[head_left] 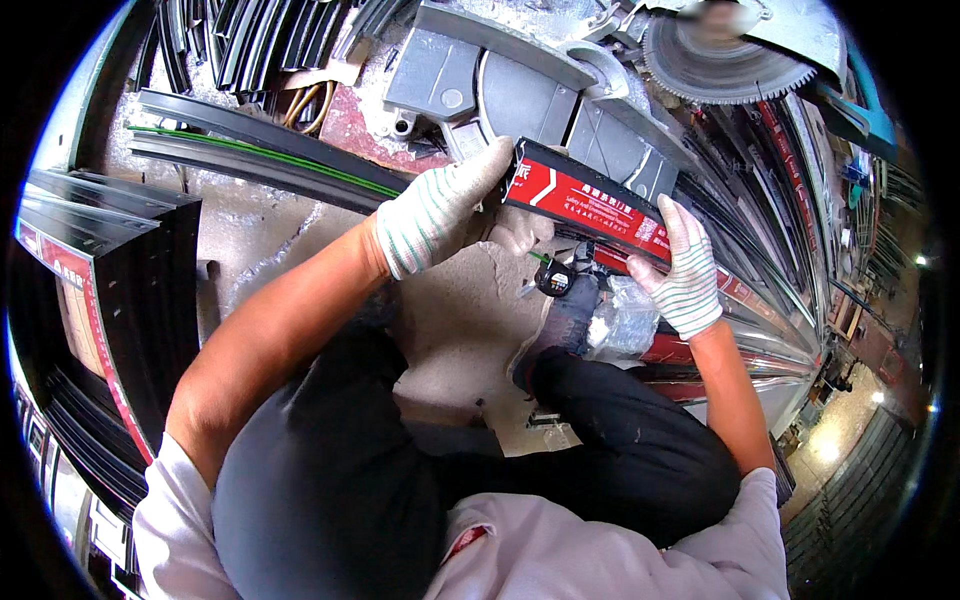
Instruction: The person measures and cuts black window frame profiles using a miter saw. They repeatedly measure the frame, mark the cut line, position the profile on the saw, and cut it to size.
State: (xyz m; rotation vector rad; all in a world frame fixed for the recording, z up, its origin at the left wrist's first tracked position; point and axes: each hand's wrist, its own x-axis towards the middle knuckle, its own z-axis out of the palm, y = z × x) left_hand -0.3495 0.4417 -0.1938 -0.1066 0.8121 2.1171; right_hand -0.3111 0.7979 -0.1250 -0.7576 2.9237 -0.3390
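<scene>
My left hand (440, 212), in a white glove with green stripes, is closed at the left end of a black profile bar (590, 205) with a red printed film on its face. My right hand (688, 275), gloved alike, grips the same bar toward its right end, thumb below and fingers over the top. A long dark profile with a green strip (265, 158) runs from the left to behind my left hand; whether it touches the bar is hidden. Below the bar is a black tape measure (553, 278), by my shoe.
Beyond the bar stands a grey mitre saw base (530, 95), with its bare toothed blade (725, 65) at the upper right. Stacked profiles (100, 235) stand at the left. Bundles of long profiles (765, 290) lie at the right. Dark offcuts (270, 45) lie at the upper left.
</scene>
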